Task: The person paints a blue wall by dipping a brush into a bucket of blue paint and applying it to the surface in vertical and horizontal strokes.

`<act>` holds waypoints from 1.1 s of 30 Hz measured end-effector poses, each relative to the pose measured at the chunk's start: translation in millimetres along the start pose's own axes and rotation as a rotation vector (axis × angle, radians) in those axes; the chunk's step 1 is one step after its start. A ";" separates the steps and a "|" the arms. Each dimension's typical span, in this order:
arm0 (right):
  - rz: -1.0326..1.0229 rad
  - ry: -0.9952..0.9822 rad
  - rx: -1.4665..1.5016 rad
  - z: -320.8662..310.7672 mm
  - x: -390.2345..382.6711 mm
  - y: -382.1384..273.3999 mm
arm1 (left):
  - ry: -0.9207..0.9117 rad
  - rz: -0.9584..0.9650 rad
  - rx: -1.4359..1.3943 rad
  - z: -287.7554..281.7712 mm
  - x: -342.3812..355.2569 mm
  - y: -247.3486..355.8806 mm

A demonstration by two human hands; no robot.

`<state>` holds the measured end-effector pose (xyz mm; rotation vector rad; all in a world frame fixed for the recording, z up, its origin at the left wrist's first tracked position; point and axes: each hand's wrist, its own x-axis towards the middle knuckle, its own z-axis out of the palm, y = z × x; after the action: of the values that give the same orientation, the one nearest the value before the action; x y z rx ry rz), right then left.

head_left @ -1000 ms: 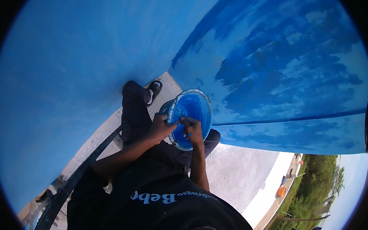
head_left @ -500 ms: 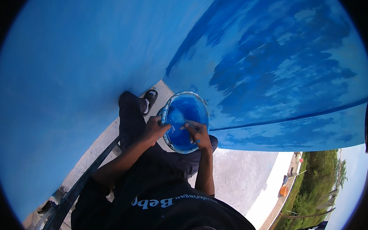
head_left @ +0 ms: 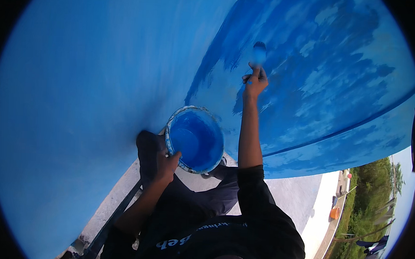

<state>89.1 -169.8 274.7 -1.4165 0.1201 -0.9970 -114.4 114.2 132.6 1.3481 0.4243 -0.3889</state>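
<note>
My left hand [head_left: 168, 165] grips the near-left rim of a round paint bucket [head_left: 219, 125], which is smeared with white and blue around its edge. Blue paint [head_left: 186, 140] lies inside it. Out ahead, my right arm reaches up to the wall on the right, and my right hand [head_left: 256, 83] is closed around a paintbrush [head_left: 259, 53]. The brush's blue part is blurred and its dark bristles point away from me, at or close to the wall. A spot of blue paint marks the right hand.
The right wall [head_left: 311, 87] carries patchy darker blue strokes over lighter blue. A smooth light-blue wall [head_left: 79, 100] rises on the left. My legs are bent under the bucket on a pale ledge [head_left: 288, 193]. An orange bucket [head_left: 335, 213] stands farther off near greenery.
My right hand has left the bucket and swung up and forward with the brush to the right wall. The bucket, held by my left hand, has shifted slightly left.
</note>
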 end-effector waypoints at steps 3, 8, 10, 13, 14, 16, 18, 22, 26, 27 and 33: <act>0.176 0.120 0.016 -19.5 -1.4 80.8 | 0.054 0.028 -0.084 10.4 -8.4 7.0; 0.548 0.146 -0.078 -31.1 -45.8 144.6 | 0.066 -0.005 -0.108 11.9 -4.5 0.7; 0.621 0.182 -0.056 -34.9 -37.9 142.4 | 0.061 -0.030 -0.097 15.4 -5.6 -0.5; 0.500 0.146 0.048 3.8 -7.4 83.0 | 0.073 -0.022 -0.065 8.5 -6.6 -3.0; 0.402 0.107 0.076 14.8 7.5 60.8 | 0.067 -0.007 -0.059 7.6 -2.7 -11.5; 0.087 0.032 0.081 39.9 24.4 8.1 | 0.073 -0.014 -0.032 4.6 -0.8 -14.5; 0.016 0.034 0.072 44.2 44.1 -14.2 | 0.075 -0.061 0.007 9.2 -6.8 -7.0; 0.169 0.091 0.058 35.1 28.9 25.2 | 0.003 -0.091 0.109 5.1 -3.3 -17.8; 0.583 0.056 0.041 14.0 -19.9 106.4 | -0.010 -0.044 0.111 8.1 -4.9 -21.7; 0.665 0.032 0.121 3.9 -15.6 124.3 | -0.021 -0.044 0.098 12.4 -6.4 -23.3; 0.671 -0.143 0.544 45.2 24.9 69.6 | 0.008 -0.009 0.080 9.0 -7.3 -25.9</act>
<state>166.9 -162.3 237.3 -0.8433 0.1868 -0.3272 -133.1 100.8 115.9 1.4261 0.4257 -0.4117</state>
